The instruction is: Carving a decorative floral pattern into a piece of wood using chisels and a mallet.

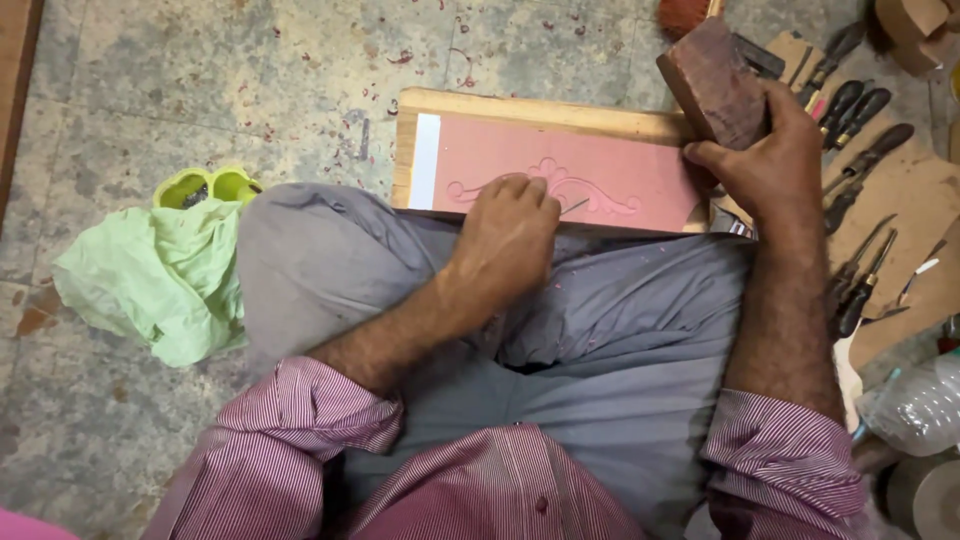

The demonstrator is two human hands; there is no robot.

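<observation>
Pink panel (600, 165): 1 chisel (573, 207) L hand (510, 235), 1 block (712, 80) R hand (775, 165).

One pink carving panel (560, 170), one wooden board (540, 108) under it, one dark wooden block (712, 82), one green cloth (150, 275), roughly nine dark-handled carving tools (862, 160), some overlapping, one clear plastic bottle (920, 405).

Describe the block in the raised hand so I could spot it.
Start at the pink carved board before the knees. Above its right end, the right hand grips a wooden block. Unlike the slim dark-handled tools beside it, it is chunky, reddish-brown and rectangular.
</observation>
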